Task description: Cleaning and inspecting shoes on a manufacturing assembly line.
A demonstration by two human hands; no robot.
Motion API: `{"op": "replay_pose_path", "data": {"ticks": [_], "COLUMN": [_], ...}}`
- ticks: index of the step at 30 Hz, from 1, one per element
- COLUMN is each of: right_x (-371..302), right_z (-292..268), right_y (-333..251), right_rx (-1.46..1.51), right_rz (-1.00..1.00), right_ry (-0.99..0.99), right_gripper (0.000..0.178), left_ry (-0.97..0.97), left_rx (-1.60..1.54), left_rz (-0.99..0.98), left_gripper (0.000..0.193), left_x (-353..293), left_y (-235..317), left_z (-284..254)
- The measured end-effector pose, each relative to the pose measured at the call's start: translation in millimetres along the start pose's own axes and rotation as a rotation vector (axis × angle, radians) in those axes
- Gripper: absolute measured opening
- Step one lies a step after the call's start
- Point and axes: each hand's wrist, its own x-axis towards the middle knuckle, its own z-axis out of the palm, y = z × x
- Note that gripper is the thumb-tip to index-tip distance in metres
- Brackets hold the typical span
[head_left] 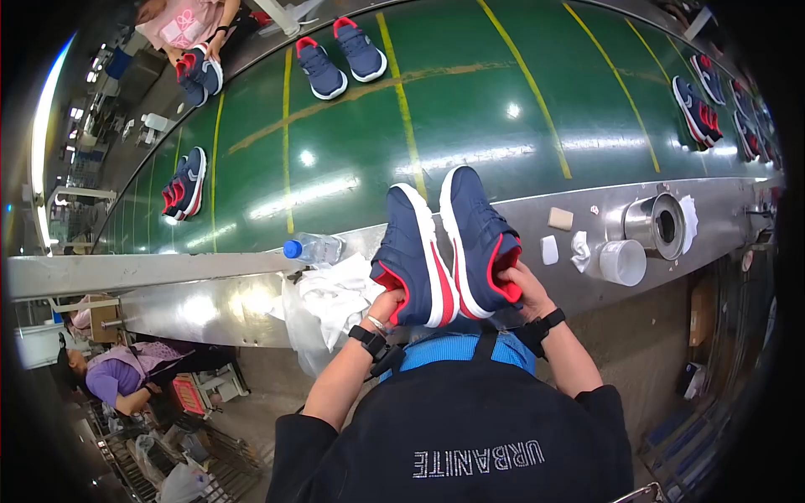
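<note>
By the green belt, over the metal counter, I've got L navy shoe + R navy shoe side by side, toes away; white cloth & blue-cap btl off L; L fingers gripping L heel, R fingers R heel.

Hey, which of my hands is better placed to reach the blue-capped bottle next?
Probably your left hand: it's nearer the bottle, which lies off to its left. Your right hand is farther away. Both are occupied, though, holding the left-hand shoe and right-hand shoe.
</note>
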Motion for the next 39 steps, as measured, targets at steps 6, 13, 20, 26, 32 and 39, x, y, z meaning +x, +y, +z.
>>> {"op": "replay_pose_path", "data": {"ticks": [6, 13, 20, 26, 32, 39], "right_x": [-7, -6, -13, -12, -11, 0], "right_z": [-10, -28, -30, -37, -50, -54], "right_y": [10, 28, 30, 35, 47, 62], "right_rx": [-0.019, 0.0, 0.037, 0.027, 0.094, 0.115], "right_rz": [-0.015, -0.005, 0.026, 0.024, 0.023, 0.078], "right_ry": [-0.011, -0.066, -0.063, -0.083, -0.132, -0.068], "right_gripper": [0.039, 0.04, 0.043, 0.043, 0.044, 0.041], "left_ry": [0.011, -0.09, -0.151, -0.252, -0.04, 0.089], "left_rx": [0.081, 0.077, 0.212, 0.093, 0.347, 0.851], "left_rz": [-0.062, -0.043, 0.016, -0.034, 0.014, 0.238], "left_gripper": [0.031, 0.032, 0.036, 0.037, 0.031, 0.055], "left_x": [-4, 0, -5, 3, -15, 8], "left_y": [0, -2, 2, -5, 5, -13], "left_z": [4, -5, -11, -25, -17, -43]}}
